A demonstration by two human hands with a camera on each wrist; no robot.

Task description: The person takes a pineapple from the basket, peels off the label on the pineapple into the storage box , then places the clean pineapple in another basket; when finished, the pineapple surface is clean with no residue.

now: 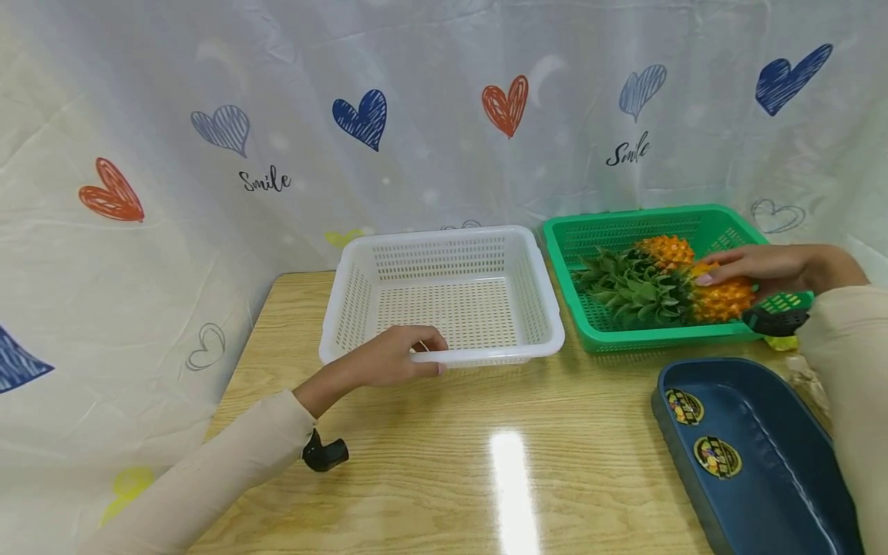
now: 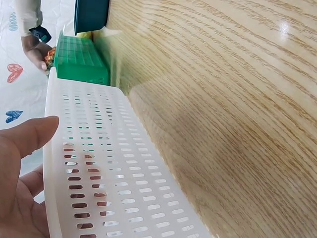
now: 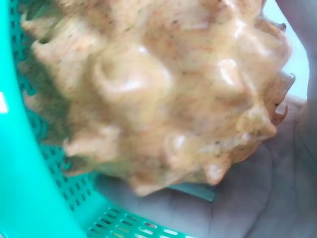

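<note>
My left hand [image 1: 391, 356] grips the near rim of a white plastic basket [image 1: 499, 355]; its thumb lies along the outside and the other fingers reach over the inner side. The left wrist view shows the slotted wall of the white basket [image 2: 138, 173] beside that thumb. Over at the right, my right hand [image 1: 766, 266] holds an orange pineapple [image 1: 721, 301] with a green leafy crown, inside a green basket [image 1: 666, 338]. A second pineapple [image 1: 667, 250] lies just behind it. Close up in the right wrist view, the spiky pineapple [image 3: 148, 99] rests against my palm [image 3: 252, 203].
A dark blue tray [image 1: 763, 462] with two round stickers stands on the wooden table [image 1: 416, 478] at the near right, under the right forearm. Something yellow [image 1: 782, 343] shows beside the green basket. A curtain [image 1: 430, 169] printed with hearts hangs behind the baskets.
</note>
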